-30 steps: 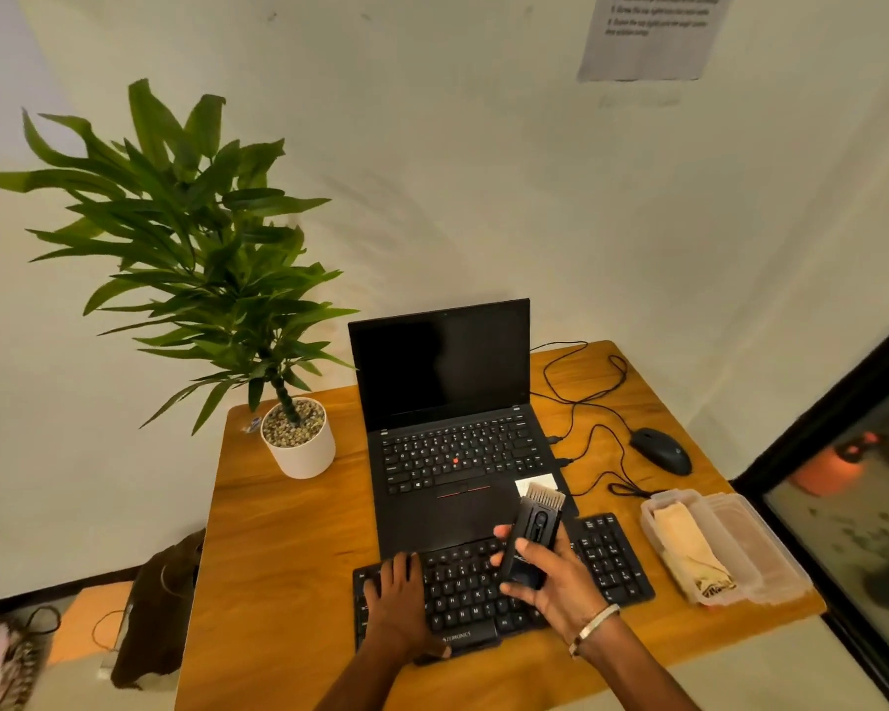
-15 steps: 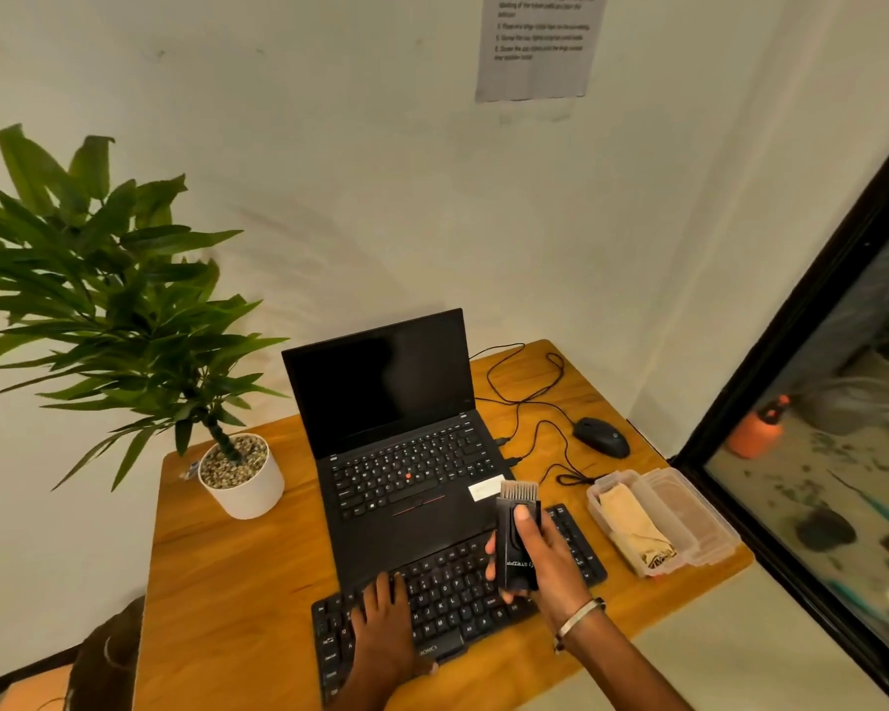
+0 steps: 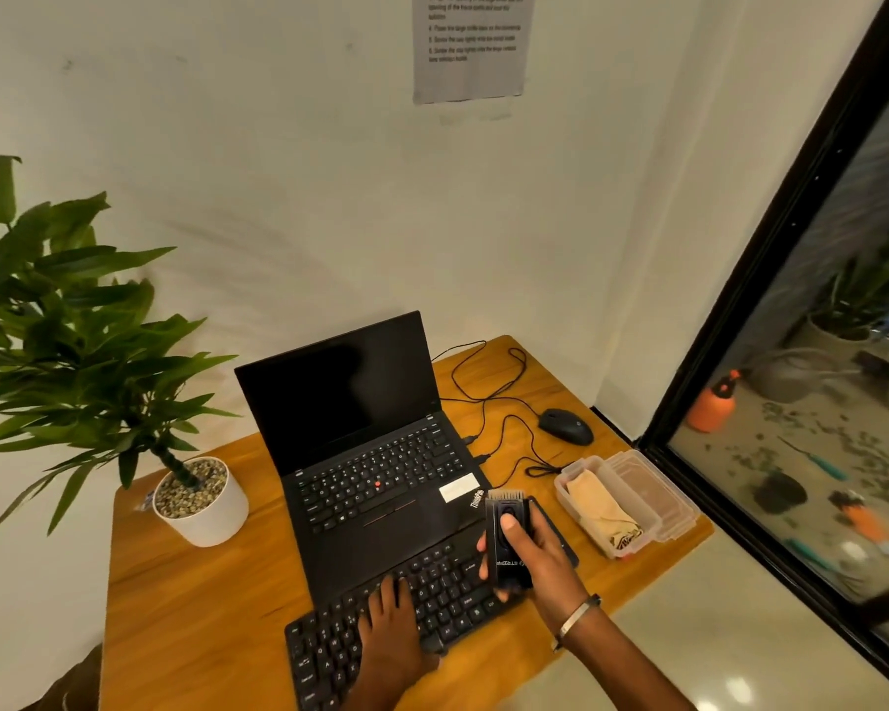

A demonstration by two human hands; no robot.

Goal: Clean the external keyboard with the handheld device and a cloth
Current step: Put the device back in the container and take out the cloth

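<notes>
- Both hands are seen at the near edge of the counter (image 3: 186,597): the left hand (image 3: 388,633) is laid flat, fingers straight, on the middle keys of the external keyboard (image 3: 422,602), while the right hand (image 3: 532,556) is wrapped round the handheld device (image 3: 506,538).
- The handheld device, a dark block with a comb-like brush head at its far end, is held upright above the right end of the external keyboard, with the thumb placed on an oval button on its face; whether it is switched on cannot be told.
- The brush head is pointed away from the keys and is not seen touching them, so the sweeping of the external keyboard is judged to be barely begun, if begun at all.
- The external keyboard is lying slantwise against the front of an open laptop (image 3: 370,454), whose screen is dark.
- The cloth (image 3: 599,510), tan and folded, is left inside an open clear plastic box (image 3: 658,536) just right of the external keyboard and is untouched by either hand; the wiping step is judged to be wholly outstanding.
- A wired mouse (image 3: 565,425) and a potted plant (image 3: 201,500) are also carried by the counter, well apart from the work.
</notes>
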